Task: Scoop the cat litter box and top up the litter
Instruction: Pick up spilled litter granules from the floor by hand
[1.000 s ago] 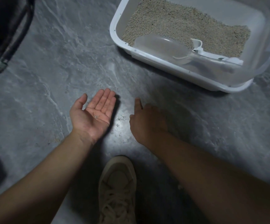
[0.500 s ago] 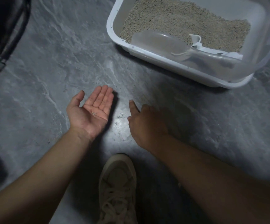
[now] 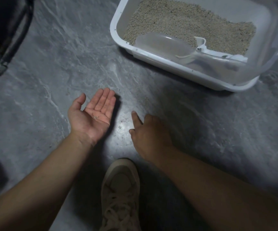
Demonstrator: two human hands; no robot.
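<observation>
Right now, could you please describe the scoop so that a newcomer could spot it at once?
Find the white litter box on the grey floor. The scoop lies inside along its near wall, on the litter. It is the only clear plastic piece there.

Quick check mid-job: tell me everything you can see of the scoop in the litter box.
The scoop is translucent, frosted-looking plastic with a rounded, deep bowl. It lies on its side along the near wall of the white litter box, bowl toward the box's left end, resting on the beige litter. Its narrower end runs right toward a white plastic piece; how they join is unclear. The bowl looks empty. Neither hand touches it.
</observation>
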